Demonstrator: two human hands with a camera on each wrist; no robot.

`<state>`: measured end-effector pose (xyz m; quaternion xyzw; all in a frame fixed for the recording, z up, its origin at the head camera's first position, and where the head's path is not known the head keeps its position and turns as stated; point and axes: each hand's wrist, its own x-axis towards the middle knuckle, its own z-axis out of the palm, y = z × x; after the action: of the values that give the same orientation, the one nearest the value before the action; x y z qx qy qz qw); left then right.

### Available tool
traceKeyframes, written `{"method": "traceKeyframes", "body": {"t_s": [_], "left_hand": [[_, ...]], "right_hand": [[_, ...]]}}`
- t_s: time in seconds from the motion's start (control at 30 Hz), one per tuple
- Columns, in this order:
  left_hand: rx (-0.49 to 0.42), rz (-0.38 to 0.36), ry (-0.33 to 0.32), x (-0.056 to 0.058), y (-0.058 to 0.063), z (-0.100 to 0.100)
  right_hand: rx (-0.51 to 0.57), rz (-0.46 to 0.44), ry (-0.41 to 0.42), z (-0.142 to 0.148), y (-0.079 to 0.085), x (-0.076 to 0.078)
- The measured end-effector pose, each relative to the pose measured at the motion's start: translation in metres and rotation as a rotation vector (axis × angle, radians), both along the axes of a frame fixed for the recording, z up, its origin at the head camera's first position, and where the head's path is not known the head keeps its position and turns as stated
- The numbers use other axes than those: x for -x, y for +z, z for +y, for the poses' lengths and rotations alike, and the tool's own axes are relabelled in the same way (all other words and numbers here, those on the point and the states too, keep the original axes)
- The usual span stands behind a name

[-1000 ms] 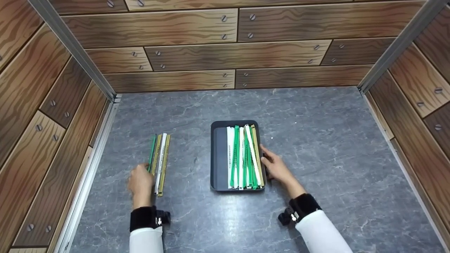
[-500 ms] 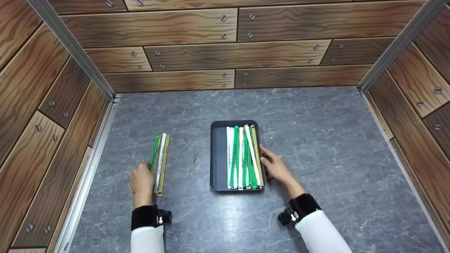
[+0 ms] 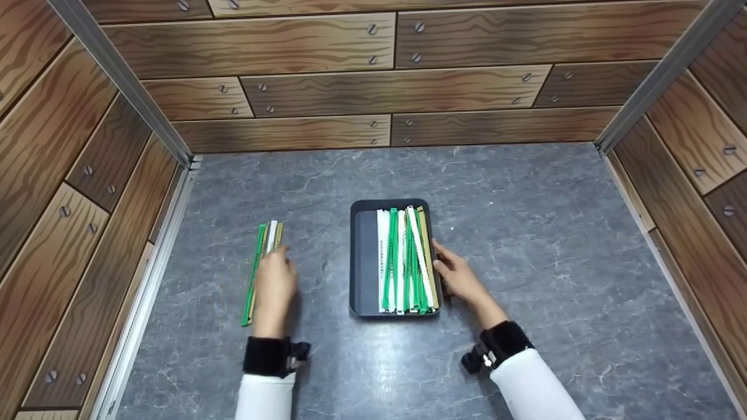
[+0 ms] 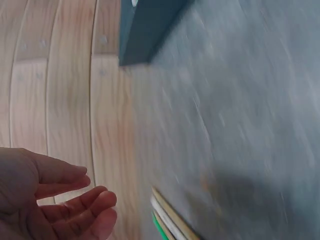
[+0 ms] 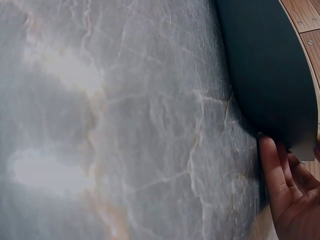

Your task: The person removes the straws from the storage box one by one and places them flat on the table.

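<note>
My left hand is over a short row of long, thin printed sticks, its fingers loosely bent with nothing between them in the left wrist view. A green stick lies at the row's left side; a white stick and a gold stick are partly hidden under the hand. My right hand touches the right side of a dark rectangular tray, its straight fingers against the outer wall in the right wrist view. Inside the tray, several green, white and gold sticks lie lengthwise, towards the right.
A grey marbled tabletop lies below everything. Wood-patterned panels stand at the back and on both sides, joined by metal corner posts. A gap of tabletop separates the stick row from the tray.
My left hand has let go of the green stick, which now lies flat beside the row, and has moved right over the white and gold sticks. The right hand and tray stay put.
</note>
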<state>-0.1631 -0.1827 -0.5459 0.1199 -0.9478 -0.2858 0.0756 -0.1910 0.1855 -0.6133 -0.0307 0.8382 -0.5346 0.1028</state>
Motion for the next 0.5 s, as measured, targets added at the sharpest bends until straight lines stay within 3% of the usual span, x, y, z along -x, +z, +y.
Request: {"method": "traceKeyframes", "body": {"t_s": [0.17,0.37,0.5], "left_hand": [[0.010,0.093,-0.164,0.002,0.002,0.042],[-0.026,0.041,-0.320,0.006,-0.009,0.098],[-0.005,0.003,-0.393,0.010,-0.018,0.122]], "right_hand": [[-0.003,-0.014,-0.017,0.000,0.001,-0.001],[0.009,0.018,-0.017,0.001,-0.001,0.000],[-0.004,0.030,-0.020,0.000,-0.001,-0.001]]}}
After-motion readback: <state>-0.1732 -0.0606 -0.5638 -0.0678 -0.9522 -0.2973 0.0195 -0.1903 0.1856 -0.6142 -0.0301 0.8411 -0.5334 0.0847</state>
